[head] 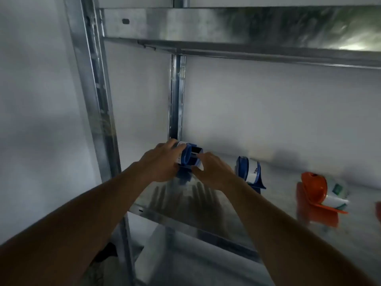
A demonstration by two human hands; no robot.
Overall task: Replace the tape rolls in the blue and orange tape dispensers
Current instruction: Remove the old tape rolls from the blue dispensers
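- Blue tape dispenser [188, 159] is gripped above the metal shelf [206, 205] by the left hand [162, 162] and right hand [212, 170].
- At three o'clock, a second blue dispenser [250, 172] and an orange dispenser [317, 199] are seen.

Blue dispenser [188, 159], orange dispenser [314, 195]

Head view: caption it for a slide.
Both hands hold a blue dispenser on a metal shelf.
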